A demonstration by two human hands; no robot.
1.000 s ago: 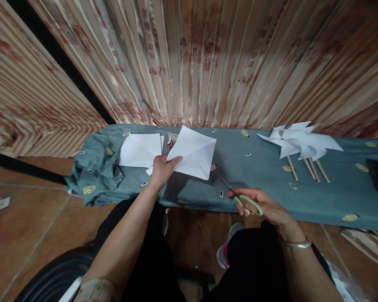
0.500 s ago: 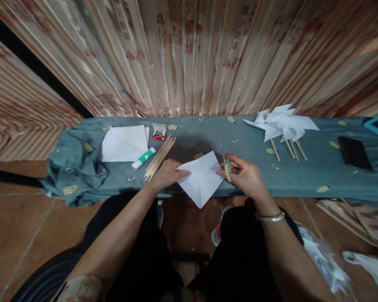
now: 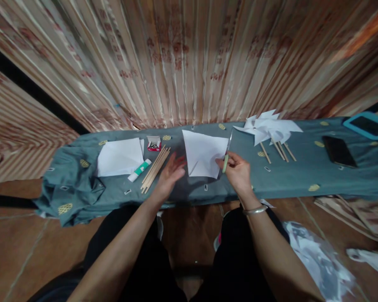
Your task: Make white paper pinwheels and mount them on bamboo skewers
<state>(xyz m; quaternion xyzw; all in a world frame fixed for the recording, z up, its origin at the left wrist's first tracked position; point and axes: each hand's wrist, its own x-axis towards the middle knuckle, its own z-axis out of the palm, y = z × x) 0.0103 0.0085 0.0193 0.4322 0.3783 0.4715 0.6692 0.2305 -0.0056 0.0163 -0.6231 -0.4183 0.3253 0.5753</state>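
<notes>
A square white sheet of paper (image 3: 204, 149), with a slit near its lower left corner, is pinched at its right edge by the thumb of my right hand (image 3: 240, 174). That same hand grips green-handled scissors (image 3: 226, 162), blades pointing up and away. Just left of the sheet, my left hand (image 3: 171, 173) has its fingers apart and holds nothing. Close by it lie several thin wooden sticks (image 3: 156, 170), a white and green glue stick (image 3: 140, 170) and a small red box (image 3: 154, 143) with shiny metal pieces inside.
A stack of white paper (image 3: 121, 157) lies on the cloth-covered table (image 3: 189, 191) at left. White paper pinwheels (image 3: 272, 128) on sticks, a dark phone (image 3: 338, 151) and a blue-framed device (image 3: 367, 125) are at right. Behind hangs a patterned curtain (image 3: 176, 63).
My left hand has let go of the paper and moved slightly back from it. The sheet has turned and been raised away from me, still in my right hand with the scissors.
</notes>
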